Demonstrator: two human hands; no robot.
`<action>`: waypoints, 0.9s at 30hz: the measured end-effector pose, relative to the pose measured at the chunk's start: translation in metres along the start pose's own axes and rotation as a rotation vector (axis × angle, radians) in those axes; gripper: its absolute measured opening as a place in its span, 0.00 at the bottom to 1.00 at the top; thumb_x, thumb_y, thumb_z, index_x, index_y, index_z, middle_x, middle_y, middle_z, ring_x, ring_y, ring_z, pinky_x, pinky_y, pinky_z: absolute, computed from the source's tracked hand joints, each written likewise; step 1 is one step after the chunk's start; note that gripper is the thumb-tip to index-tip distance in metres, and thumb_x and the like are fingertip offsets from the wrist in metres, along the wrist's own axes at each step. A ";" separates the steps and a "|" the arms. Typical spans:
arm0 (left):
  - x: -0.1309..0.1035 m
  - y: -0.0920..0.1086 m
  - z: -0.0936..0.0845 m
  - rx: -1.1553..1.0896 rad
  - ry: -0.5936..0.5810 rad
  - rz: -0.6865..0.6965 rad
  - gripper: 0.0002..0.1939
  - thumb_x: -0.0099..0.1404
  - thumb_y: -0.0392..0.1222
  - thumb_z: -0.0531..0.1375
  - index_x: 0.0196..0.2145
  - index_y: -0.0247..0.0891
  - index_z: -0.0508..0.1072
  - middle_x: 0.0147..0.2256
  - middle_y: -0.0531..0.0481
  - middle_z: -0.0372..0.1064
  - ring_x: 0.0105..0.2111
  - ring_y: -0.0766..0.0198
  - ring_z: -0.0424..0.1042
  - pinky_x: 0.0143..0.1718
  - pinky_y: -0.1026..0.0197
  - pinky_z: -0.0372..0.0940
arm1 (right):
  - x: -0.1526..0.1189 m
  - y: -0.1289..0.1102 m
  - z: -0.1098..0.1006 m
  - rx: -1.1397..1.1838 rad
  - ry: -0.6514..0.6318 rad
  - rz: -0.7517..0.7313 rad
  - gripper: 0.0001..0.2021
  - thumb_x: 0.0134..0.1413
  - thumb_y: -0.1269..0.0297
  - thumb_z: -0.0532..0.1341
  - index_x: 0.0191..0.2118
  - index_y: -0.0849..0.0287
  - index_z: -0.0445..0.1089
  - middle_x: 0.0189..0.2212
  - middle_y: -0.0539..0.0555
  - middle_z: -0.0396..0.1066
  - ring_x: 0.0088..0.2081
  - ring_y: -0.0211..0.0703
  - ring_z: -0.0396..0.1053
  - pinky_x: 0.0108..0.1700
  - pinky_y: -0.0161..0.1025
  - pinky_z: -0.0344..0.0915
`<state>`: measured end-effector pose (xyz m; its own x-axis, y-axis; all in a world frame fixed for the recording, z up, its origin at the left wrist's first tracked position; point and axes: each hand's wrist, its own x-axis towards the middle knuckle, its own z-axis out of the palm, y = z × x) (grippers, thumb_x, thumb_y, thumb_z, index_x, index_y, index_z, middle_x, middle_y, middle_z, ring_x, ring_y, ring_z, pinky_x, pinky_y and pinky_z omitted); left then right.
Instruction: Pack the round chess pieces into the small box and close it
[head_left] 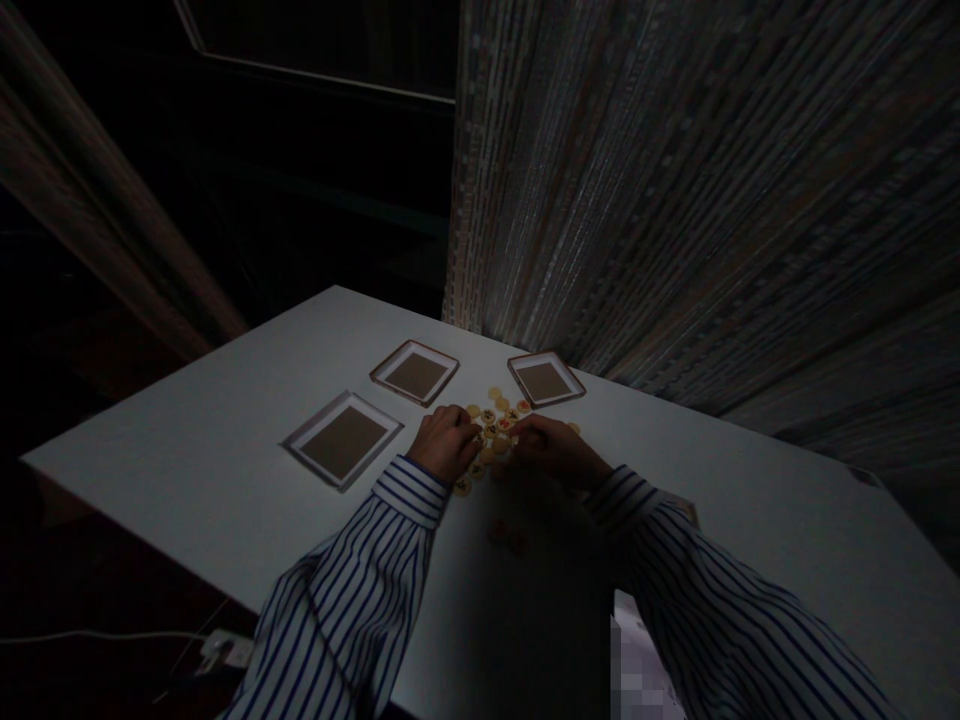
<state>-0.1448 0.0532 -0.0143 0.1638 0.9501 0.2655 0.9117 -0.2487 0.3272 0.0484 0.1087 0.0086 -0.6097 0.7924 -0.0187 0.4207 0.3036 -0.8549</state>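
A loose heap of round, pale yellow xiangqi pieces (490, 431), some with red or dark characters, lies on the white table (225, 430). My left hand (448, 442) rests at the heap's left side with its fingers curled over the pieces; what is under the fingertips is hidden. From the other side my right hand (553, 448) reaches in, thumb and fingers pinched together at the heap's edge. A piece appears to be between those fingertips, but the light is dim. Nearer me, a few reddish pieces (508, 537) lie in shadow.
Three shallow square trays stand beyond the hands: a left tray (300, 440), a middle tray (382, 380) and a right tray (577, 392). A bright screen (637, 660) shows under my right forearm. A string curtain (600, 200) hangs along the far edge. A white plug with cable (225, 648) is lower left.
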 end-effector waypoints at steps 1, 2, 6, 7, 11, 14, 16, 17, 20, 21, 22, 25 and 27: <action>0.000 0.000 0.000 -0.007 0.012 0.000 0.12 0.58 0.42 0.55 0.38 0.40 0.74 0.37 0.45 0.64 0.39 0.55 0.61 0.39 0.53 0.57 | 0.000 0.000 0.000 0.009 -0.001 0.000 0.09 0.38 0.68 0.58 0.32 0.60 0.64 0.19 0.43 0.60 0.21 0.31 0.56 0.23 0.31 0.52; 0.000 0.001 -0.001 -0.013 0.026 -0.001 0.12 0.58 0.42 0.55 0.38 0.40 0.73 0.37 0.45 0.64 0.39 0.56 0.62 0.39 0.53 0.58 | 0.000 0.000 0.000 0.020 -0.006 0.002 0.09 0.38 0.67 0.58 0.32 0.60 0.64 0.19 0.43 0.60 0.20 0.31 0.56 0.23 0.31 0.52; 0.001 0.003 -0.002 -0.044 0.082 -0.014 0.13 0.60 0.41 0.53 0.39 0.38 0.73 0.36 0.44 0.66 0.39 0.56 0.63 0.41 0.54 0.59 | -0.001 -0.001 0.001 0.073 -0.029 0.011 0.10 0.38 0.66 0.59 0.32 0.60 0.63 0.19 0.43 0.59 0.20 0.31 0.56 0.23 0.31 0.52; 0.002 0.005 -0.003 -0.058 0.092 -0.014 0.13 0.60 0.41 0.53 0.39 0.37 0.73 0.36 0.44 0.66 0.39 0.57 0.63 0.42 0.55 0.59 | -0.002 -0.002 0.001 0.084 -0.029 0.009 0.10 0.38 0.65 0.59 0.32 0.59 0.62 0.19 0.43 0.59 0.20 0.31 0.56 0.23 0.31 0.52; 0.002 0.011 -0.005 -0.130 0.138 -0.006 0.13 0.60 0.37 0.52 0.39 0.34 0.73 0.35 0.44 0.68 0.38 0.58 0.64 0.42 0.56 0.61 | -0.004 -0.005 0.001 0.105 0.008 0.001 0.10 0.38 0.64 0.60 0.31 0.58 0.61 0.18 0.43 0.59 0.21 0.33 0.58 0.24 0.32 0.55; 0.002 0.015 -0.005 -0.198 0.170 0.014 0.11 0.60 0.37 0.52 0.38 0.35 0.73 0.34 0.44 0.69 0.37 0.59 0.65 0.41 0.56 0.62 | -0.006 -0.006 0.001 0.121 0.028 -0.026 0.11 0.37 0.64 0.60 0.31 0.57 0.60 0.20 0.44 0.61 0.22 0.34 0.60 0.25 0.33 0.57; 0.001 0.018 -0.004 -0.262 0.179 0.015 0.10 0.60 0.37 0.53 0.36 0.36 0.73 0.34 0.45 0.70 0.37 0.60 0.66 0.41 0.56 0.62 | -0.006 -0.005 0.001 0.128 0.039 -0.058 0.11 0.38 0.65 0.60 0.31 0.57 0.60 0.22 0.46 0.63 0.23 0.35 0.62 0.26 0.33 0.59; 0.001 0.020 -0.004 -0.308 0.176 0.004 0.10 0.60 0.37 0.53 0.36 0.36 0.73 0.34 0.45 0.71 0.37 0.60 0.67 0.41 0.57 0.63 | -0.006 -0.005 0.001 0.121 0.048 -0.076 0.10 0.38 0.65 0.60 0.31 0.57 0.59 0.23 0.46 0.64 0.23 0.35 0.62 0.26 0.33 0.59; 0.002 0.025 0.001 -0.509 0.158 -0.106 0.09 0.59 0.38 0.54 0.35 0.36 0.73 0.33 0.46 0.72 0.33 0.62 0.69 0.37 0.59 0.64 | -0.007 -0.006 0.002 0.070 0.079 -0.147 0.10 0.40 0.65 0.60 0.31 0.57 0.60 0.26 0.48 0.65 0.27 0.36 0.64 0.28 0.35 0.62; 0.002 0.027 0.003 -0.593 0.151 -0.157 0.09 0.58 0.39 0.55 0.34 0.36 0.73 0.32 0.47 0.72 0.31 0.63 0.69 0.35 0.61 0.65 | -0.008 -0.007 0.002 0.049 0.088 -0.178 0.09 0.40 0.65 0.60 0.31 0.57 0.61 0.28 0.50 0.66 0.29 0.37 0.65 0.30 0.36 0.63; 0.002 0.029 0.005 -0.677 0.143 -0.206 0.09 0.57 0.39 0.56 0.34 0.36 0.73 0.31 0.48 0.73 0.30 0.64 0.70 0.33 0.62 0.65 | -0.008 -0.008 0.002 0.029 0.093 -0.205 0.09 0.41 0.64 0.60 0.31 0.57 0.61 0.30 0.51 0.66 0.30 0.38 0.66 0.33 0.37 0.63; 0.003 0.034 0.007 -0.940 0.121 -0.332 0.08 0.54 0.41 0.58 0.30 0.35 0.72 0.26 0.50 0.72 0.26 0.66 0.69 0.28 0.64 0.64 | -0.009 -0.010 0.002 -0.035 0.103 -0.243 0.07 0.44 0.63 0.60 0.31 0.57 0.62 0.33 0.52 0.68 0.33 0.38 0.67 0.36 0.38 0.63; 0.004 0.036 0.007 -1.108 0.104 -0.409 0.08 0.52 0.42 0.59 0.29 0.34 0.71 0.23 0.52 0.71 0.23 0.67 0.69 0.24 0.66 0.63 | -0.010 -0.010 0.001 -0.075 0.112 -0.252 0.07 0.45 0.63 0.60 0.31 0.57 0.62 0.34 0.52 0.69 0.34 0.38 0.67 0.36 0.37 0.63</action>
<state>-0.1083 0.0496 -0.0076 -0.1424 0.9897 0.0142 0.0577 -0.0060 0.9983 0.0493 0.0975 0.0165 -0.6252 0.7392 0.2502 0.3163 0.5332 -0.7847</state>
